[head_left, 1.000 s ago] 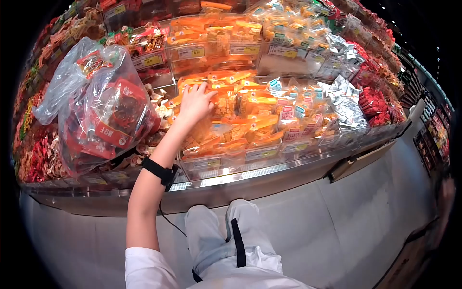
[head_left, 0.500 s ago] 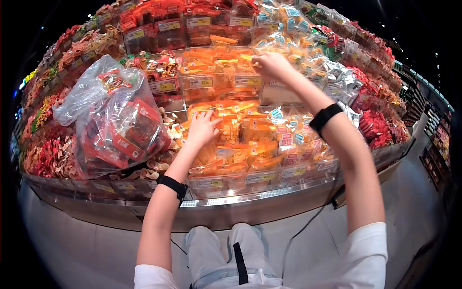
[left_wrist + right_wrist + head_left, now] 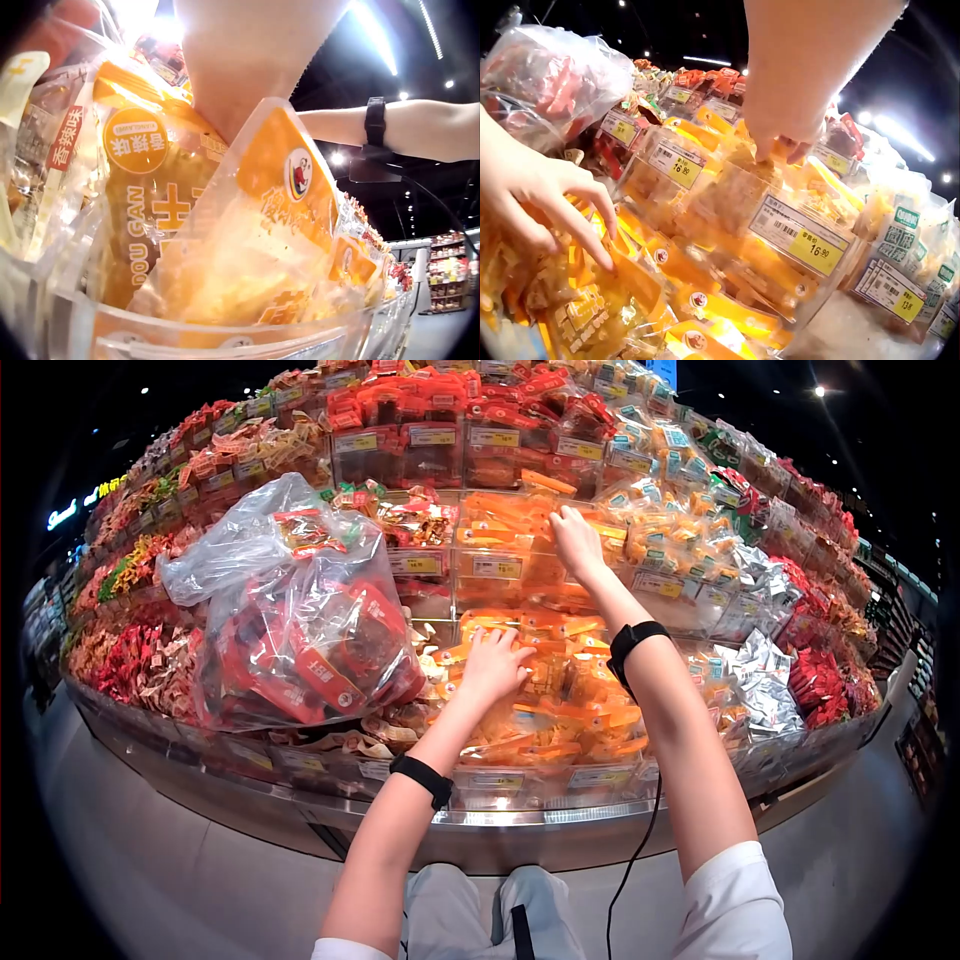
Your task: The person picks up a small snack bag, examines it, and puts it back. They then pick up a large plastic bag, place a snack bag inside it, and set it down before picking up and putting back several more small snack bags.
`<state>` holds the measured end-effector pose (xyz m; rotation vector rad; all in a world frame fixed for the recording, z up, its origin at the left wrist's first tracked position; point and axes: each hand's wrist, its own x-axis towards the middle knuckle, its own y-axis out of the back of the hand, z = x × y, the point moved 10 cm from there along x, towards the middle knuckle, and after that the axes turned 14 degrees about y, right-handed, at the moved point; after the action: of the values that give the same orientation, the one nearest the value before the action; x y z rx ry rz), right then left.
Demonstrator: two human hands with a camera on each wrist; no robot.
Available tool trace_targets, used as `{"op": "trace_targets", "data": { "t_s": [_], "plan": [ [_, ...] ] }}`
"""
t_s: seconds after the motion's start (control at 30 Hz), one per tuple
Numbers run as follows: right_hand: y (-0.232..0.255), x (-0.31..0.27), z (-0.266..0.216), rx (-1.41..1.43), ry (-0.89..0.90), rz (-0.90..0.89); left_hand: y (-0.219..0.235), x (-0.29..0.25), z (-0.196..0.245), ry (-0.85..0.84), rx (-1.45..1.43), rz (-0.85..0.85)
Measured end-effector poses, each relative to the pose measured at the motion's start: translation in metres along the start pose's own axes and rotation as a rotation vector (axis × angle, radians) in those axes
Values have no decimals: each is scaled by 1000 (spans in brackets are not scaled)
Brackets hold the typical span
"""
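Note:
In the head view, my left hand (image 3: 495, 668) rests with fingers spread on the orange snack packets (image 3: 545, 660) in the lower bin. The right wrist view shows this left hand (image 3: 551, 199) with a fingertip touching an orange packet (image 3: 634, 289). My right hand (image 3: 577, 543) reaches to the upper bin of orange packets (image 3: 500, 520). Its fingers curl down over the packets behind the price tags in the right wrist view, pinching at an orange one; its fingertips are partly hidden. Orange-and-clear packets (image 3: 277, 180) stand close under my left wrist.
A clear plastic bag (image 3: 300, 620) full of red packets sits on the display left of my left hand. Clear bin fronts carry price tags (image 3: 799, 232). Silver packets (image 3: 765, 685) and red packets (image 3: 820, 680) lie to the right. A metal edge (image 3: 520, 818) borders the display.
My right arm has come into view and reached the upper orange bin. My left hand stays on the lower packets. The head view has swung, showing more of the upper tiers.

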<state>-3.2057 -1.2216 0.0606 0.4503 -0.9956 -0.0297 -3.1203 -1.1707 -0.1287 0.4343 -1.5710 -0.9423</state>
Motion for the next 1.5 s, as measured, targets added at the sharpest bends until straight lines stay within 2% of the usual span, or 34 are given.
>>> {"op": "trace_targets", "data": {
  "t_s": [0.07, 0.13, 0.2, 0.23, 0.37, 0.4, 0.5, 0.53, 0.6, 0.67, 0.73, 0.8, 0.83, 0.87, 0.93, 1.0, 1.03, 1.07, 1.13, 1.2, 1.27, 1.3, 1.33, 1.4, 1.43, 1.5],
  "plan": [
    [5, 5, -7, -32, 107, 58, 1, -1, -1, -3, 0, 55],
    [25, 6, -9, -55, 98, 155, 0, 0, -1, -19, -28, 52],
    [57, 2, -8, -38, 94, 379, -2, 0, -2, -17, -22, 67],
    [66, 4, -2, -31, 40, 381, -2, 0, -2, -21, -35, 81],
    [132, 7, 17, 209, -137, 684, 5, -2, -1, -31, -50, 99],
    [133, 4, 17, 206, -138, 678, 4, -1, -1, -32, -56, 96],
    [99, -21, 44, 640, -520, 526, 3, 1, -1, -13, -65, 26],
    [87, -35, 43, 777, -632, 477, -5, 8, -5, 67, -142, -146],
    [65, -62, 35, 969, -749, 422, 32, 13, -4, 99, -171, 51],
    [42, -88, 20, 1193, -866, 383, 65, 17, -14, 300, -805, 137],
    [27, -107, -2, 1345, -933, 318, 81, 28, -8, 311, -1649, -31],
    [22, -110, -40, 1691, -831, 47, 78, 28, -23, 485, -1746, -8],
    [26, -113, -50, 1681, -769, -140, 77, 29, -25, 496, -1764, -6],
    [17, -117, -45, 1614, -689, -223, 77, 28, -28, 503, -1781, -2],
    [16, -125, -32, 1618, -745, -159, 70, 27, -34, 485, -1733, -2],
    [21, -130, -6, 1318, -844, -97, 67, 29, -30, 432, -1562, -65],
    [33, -123, 0, 1270, -775, -34, 67, 27, -29, 444, -1436, -54],
    [46, -116, 4, 1221, -706, 26, 66, 27, -31, 443, -1432, -56],
    [55, -111, 9, 1181, -693, 36, 58, 32, -14, 193, -1120, -159],
    [47, -106, -13, 1368, -538, -233, 47, 31, -12, 173, -1130, -189],
    [48, -109, -17, 1409, -541, -220, 46, 25, -13, 214, -1045, -142],
    [43, -114, -15, 1428, -565, -195, 43, 22, -16, 235, -888, -136],
    [37, -117, -13, 1446, -587, -168, 41, 19, -16, 236, -889, -139],
    [27, -125, -13, 1466, -616, -142, 67, 5, -5, 31, -435, 244],
    [23, -130, -13, 1436, -639, -131, 50, 8, -9, 35, -378, 139],
    [10, -140, -16, 1392, -693, -128, 37, 5, -15, 53, -315, 91]
  ]
}}
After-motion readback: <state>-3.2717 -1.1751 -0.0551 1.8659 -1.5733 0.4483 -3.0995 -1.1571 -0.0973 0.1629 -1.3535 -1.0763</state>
